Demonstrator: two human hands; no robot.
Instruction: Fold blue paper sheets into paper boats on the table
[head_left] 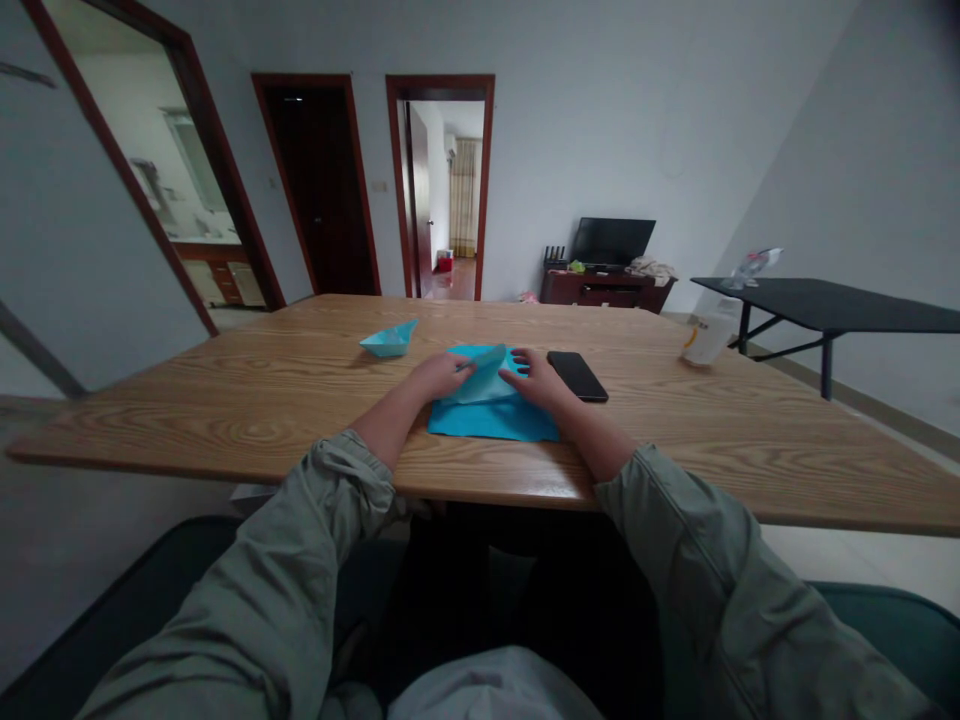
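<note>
A sheet of light blue paper point(480, 385), partly lifted and folded, is between my two hands. Under it lies more blue paper point(491, 420), deeper in colour and flat on the table. My left hand point(442, 376) is closed on the lifted sheet's left edge, thumb on top. At the sheet's right side my right hand point(537, 380) has its fingers curved and apart, close to the paper; whether the fingertips touch it is hard to see. A folded light blue paper boat point(390, 340) stands beyond my left hand.
A black phone point(577, 376) lies just right of my right hand on the wooden table point(262, 400). Farther right stands a translucent plastic cup point(705, 342). A black folding table point(825, 305) stands beyond, and a television point(613, 242) sits on a low cabinet by the wall.
</note>
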